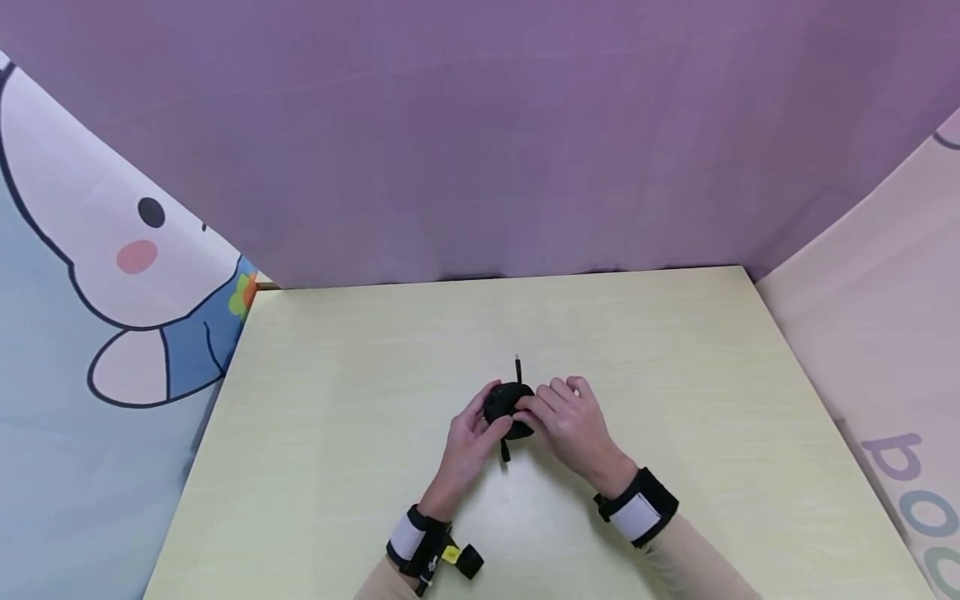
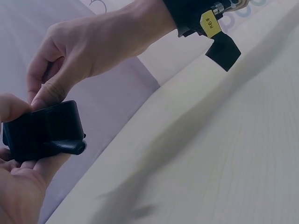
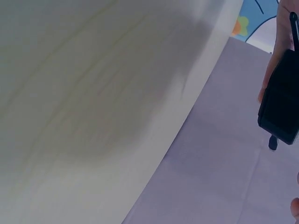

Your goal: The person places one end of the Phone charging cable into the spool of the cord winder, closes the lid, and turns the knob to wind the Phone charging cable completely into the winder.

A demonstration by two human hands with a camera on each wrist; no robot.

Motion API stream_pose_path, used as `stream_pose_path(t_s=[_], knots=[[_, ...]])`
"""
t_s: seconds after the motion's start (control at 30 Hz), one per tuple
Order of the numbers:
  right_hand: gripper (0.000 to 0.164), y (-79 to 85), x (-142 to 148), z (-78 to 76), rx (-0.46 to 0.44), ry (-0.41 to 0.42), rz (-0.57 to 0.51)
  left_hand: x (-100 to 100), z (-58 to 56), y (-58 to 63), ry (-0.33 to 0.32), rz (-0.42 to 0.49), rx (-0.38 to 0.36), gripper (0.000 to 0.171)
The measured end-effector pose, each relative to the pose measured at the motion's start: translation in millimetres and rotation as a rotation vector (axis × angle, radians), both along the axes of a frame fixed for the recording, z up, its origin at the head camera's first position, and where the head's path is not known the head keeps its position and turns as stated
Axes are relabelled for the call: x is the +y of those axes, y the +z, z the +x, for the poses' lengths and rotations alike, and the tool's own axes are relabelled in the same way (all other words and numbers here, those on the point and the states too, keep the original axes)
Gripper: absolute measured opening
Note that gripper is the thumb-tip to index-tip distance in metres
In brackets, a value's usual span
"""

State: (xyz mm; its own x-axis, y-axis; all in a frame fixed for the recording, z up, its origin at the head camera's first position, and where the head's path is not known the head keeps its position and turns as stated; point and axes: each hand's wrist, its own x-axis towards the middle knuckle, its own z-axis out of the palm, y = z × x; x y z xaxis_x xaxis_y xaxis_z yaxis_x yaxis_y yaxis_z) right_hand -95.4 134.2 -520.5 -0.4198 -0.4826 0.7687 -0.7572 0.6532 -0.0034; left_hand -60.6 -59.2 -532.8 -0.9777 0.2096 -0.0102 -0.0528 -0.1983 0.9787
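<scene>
A small black case-like item (image 1: 504, 402) is held between both hands above the table; its exact kind is unclear. One thin black end with a light tip (image 1: 518, 369) sticks out at its far side, and a short black end (image 1: 505, 451) hangs from the near side. My left hand (image 1: 459, 458) grips it from the left, thumb on the near edge. From the right, my right hand (image 1: 576, 425) pinches its edge between thumb and curled fingers. In the left wrist view the item (image 2: 44, 130) looks boxy, with a flap-like part low down. The right wrist view shows its flat dark face (image 3: 281, 98).
A pale wooden table (image 1: 360, 367) lies beneath the hands. Behind it rises a purple cloth wall (image 1: 480, 150), with a cartoon-printed panel (image 1: 112, 275) on the left and a pale lettered panel (image 1: 862, 317) on the right. Both wrists wear black straps (image 1: 641, 508).
</scene>
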Motion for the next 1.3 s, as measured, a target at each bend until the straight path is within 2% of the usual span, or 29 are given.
stream_pose_path(t_s=[0.6,0.97,1.3], knots=[[0.028,3.2,-5.8,6.3,-0.045,-0.054,-0.021,-0.9,0.2,-0.9,-0.020,0.016,0.032,0.062],[0.026,2.4,-7.3,7.9,-0.063,-0.075,-0.015,1.6,3.3,1.1,0.011,0.034,0.009,0.061],[0.026,-1.1,-9.4,7.7,-0.093,-0.078,-0.008,-0.8,1.8,-4.9,0.008,0.009,0.013,0.065]])
